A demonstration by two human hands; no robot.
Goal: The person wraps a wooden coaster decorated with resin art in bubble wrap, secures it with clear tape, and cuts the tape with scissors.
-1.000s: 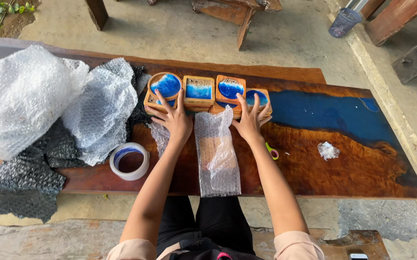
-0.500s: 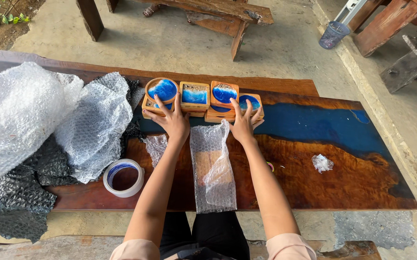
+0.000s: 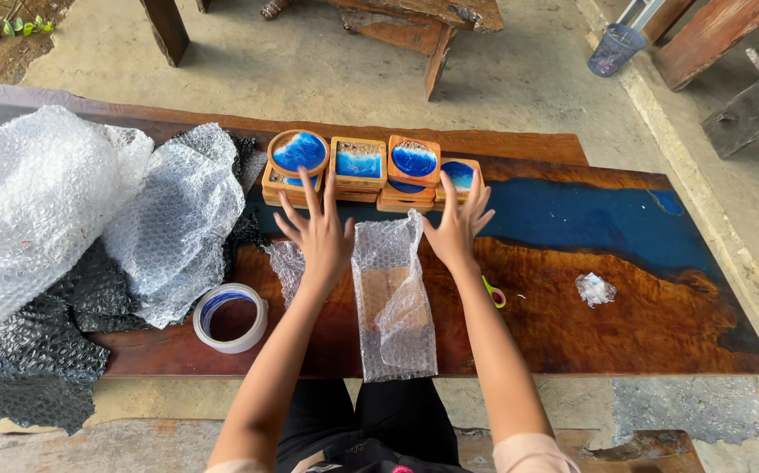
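My forearm hides part of the yellow-handled scissors (image 3: 494, 293). My left hand (image 3: 320, 235) and right hand (image 3: 457, 226) hover spread, holding nothing, just before the row of stacked wooden coasters with glossy blue resin tops (image 3: 369, 166). Between them lies a clear bubble-wrapped packet (image 3: 392, 302) on the wood-and-blue-resin slab table (image 3: 625, 298).

A row of small wooden coasters with blue and white resin tops (image 3: 358, 164), some round and some square, sits stacked in short piles beyond the clear bubble-wrapped wooden block (image 3: 393, 302). That block lies flat, lengthwise toward the person, its wrap loose and open at the far end, just short of the coasters
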